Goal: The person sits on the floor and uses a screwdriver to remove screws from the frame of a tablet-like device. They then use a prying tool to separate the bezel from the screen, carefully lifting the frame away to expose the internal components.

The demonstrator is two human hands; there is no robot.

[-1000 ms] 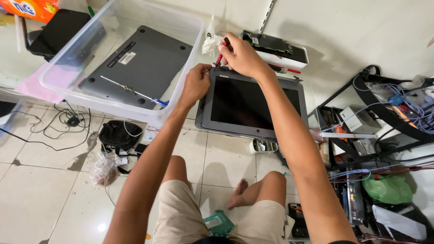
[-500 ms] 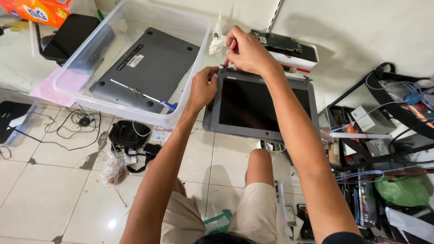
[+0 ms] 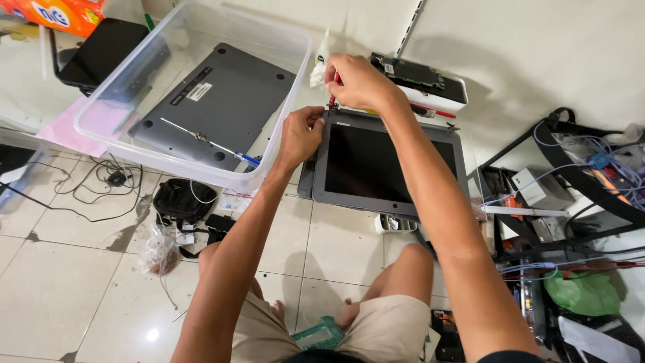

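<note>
At upper centre, the right hand (image 3: pixel 359 82) stays fisted around a red-handled screwdriver (image 3: pixel 332 94) at the top-left corner of the laptop screen panel (image 3: pixel 383 165); the left hand (image 3: pixel 300 131) has shifted up, now pinching that corner, steadying it.

Home repair corner: tiled floor (image 3: pixel 60 296), opened laptop (image 3: pixel 386 168), tangled cables (image 3: pixel 74 195)

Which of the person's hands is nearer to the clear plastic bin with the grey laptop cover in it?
Left. The left hand grips the laptop screen's corner right beside the clear plastic bin. The right hand, holding a red-handled screwdriver, is farther off.
</note>
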